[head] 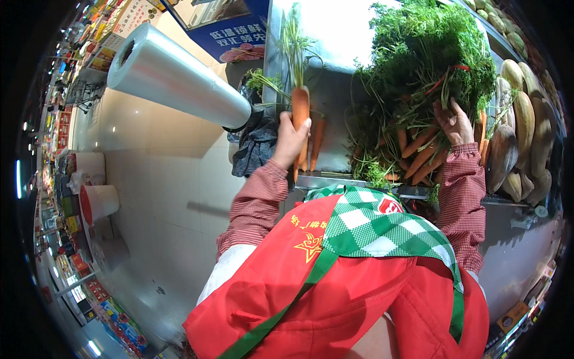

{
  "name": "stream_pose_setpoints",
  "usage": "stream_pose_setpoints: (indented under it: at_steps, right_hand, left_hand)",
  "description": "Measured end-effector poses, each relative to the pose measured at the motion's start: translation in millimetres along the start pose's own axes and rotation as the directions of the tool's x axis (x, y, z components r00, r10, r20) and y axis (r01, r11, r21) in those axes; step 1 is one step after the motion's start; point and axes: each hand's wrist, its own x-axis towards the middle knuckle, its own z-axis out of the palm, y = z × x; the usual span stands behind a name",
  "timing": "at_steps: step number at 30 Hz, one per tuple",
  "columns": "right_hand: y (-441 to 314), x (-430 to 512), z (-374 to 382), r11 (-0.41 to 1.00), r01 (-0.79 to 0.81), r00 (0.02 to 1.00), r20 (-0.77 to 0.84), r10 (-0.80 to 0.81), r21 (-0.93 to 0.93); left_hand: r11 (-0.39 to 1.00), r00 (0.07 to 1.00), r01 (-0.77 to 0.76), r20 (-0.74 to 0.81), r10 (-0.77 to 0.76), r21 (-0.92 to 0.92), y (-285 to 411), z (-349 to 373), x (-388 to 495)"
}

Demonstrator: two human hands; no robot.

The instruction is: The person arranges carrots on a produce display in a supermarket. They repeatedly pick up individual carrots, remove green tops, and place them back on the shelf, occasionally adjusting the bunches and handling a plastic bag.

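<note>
My left hand grips an orange carrot upright, its long green top pointing away from me. More loose carrots lie just beside that hand on the metal display counter. At the right, my right hand has its thumb and fingers around green carrot stems, close to a red tie. A large heap of leafy carrot greens surrounds it, with carrot roots towards me. The lower ends of the stems it touches are hidden.
A roll of clear plastic bags stands left of the counter, above dark crumpled plastic. Long brownish squashes are piled at the right. The counter's metal front edge runs before my red apron. A shopping cart stands farther left.
</note>
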Motion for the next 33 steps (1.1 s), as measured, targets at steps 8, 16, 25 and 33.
stream_pose_setpoints:
  at_steps: [8, 16, 25, 33]
  right_hand:
    - [30.8, -69.1, -1.2, 0.914, 0.125, 0.992, 0.034, -0.121, -0.385]
    - [169.3, -88.1, 13.1, 0.330, 0.239, 0.964, 0.264, 0.032, -0.913]
    - [186.1, -85.8, 24.7, 0.324, 0.273, 0.957, 0.289, 0.001, -0.906]
    - [172.2, -97.8, 18.4, 0.525, 0.119, 0.993, 0.110, -0.048, -0.843]
  left_hand:
    - [0.243, 0.932, -0.122, 0.027, 0.362, 0.962, -74.4, 49.5, -20.6]
    - [0.420, 0.861, -0.505, 0.409, 0.301, 0.754, -69.6, 119.5, 16.4]
    - [0.866, 0.914, -0.033, 0.365, -0.175, 0.498, -123.7, 178.4, 6.7]
    - [0.952, 0.809, 0.304, 0.518, -0.278, 0.036, -57.3, 126.5, 15.5]
